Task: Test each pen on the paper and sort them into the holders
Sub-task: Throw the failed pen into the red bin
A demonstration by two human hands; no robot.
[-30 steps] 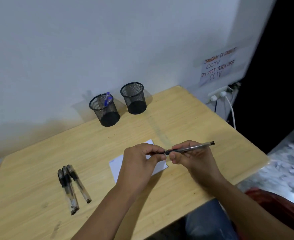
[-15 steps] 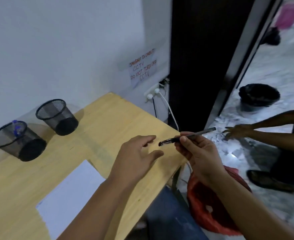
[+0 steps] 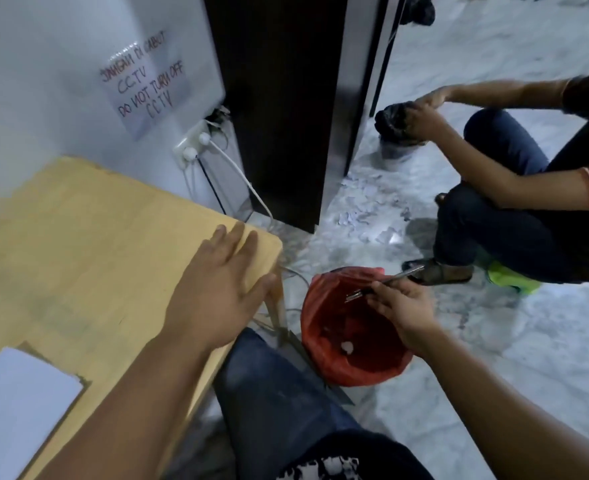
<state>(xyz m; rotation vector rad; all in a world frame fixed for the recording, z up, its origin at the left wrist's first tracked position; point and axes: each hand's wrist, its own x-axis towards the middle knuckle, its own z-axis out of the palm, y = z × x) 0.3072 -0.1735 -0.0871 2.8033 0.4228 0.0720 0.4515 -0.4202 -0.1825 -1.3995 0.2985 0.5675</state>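
My right hand [image 3: 402,311] pinches a slim dark pen [image 3: 383,283] and holds it over the open mouth of a bin lined with a red bag [image 3: 355,355] on the floor beside the table. My left hand [image 3: 216,289] lies flat with straight fingers on the right corner of the wooden table [image 3: 78,230]. A corner of the white paper [image 3: 19,403] shows at the bottom left. The pen holders and the other pens are out of view.
Another person [image 3: 528,188] crouches on the marble floor at the right, handling a small black-bagged bin [image 3: 398,133]. A wall socket with white cables [image 3: 196,147] sits past the table's far edge, beside a dark door frame [image 3: 286,98]. Paper scraps litter the floor.
The view has swung right, away from the holders and loose pens. My right hand carried the pen off the table and down over the red bin. My left hand let go and flattened on the table corner.
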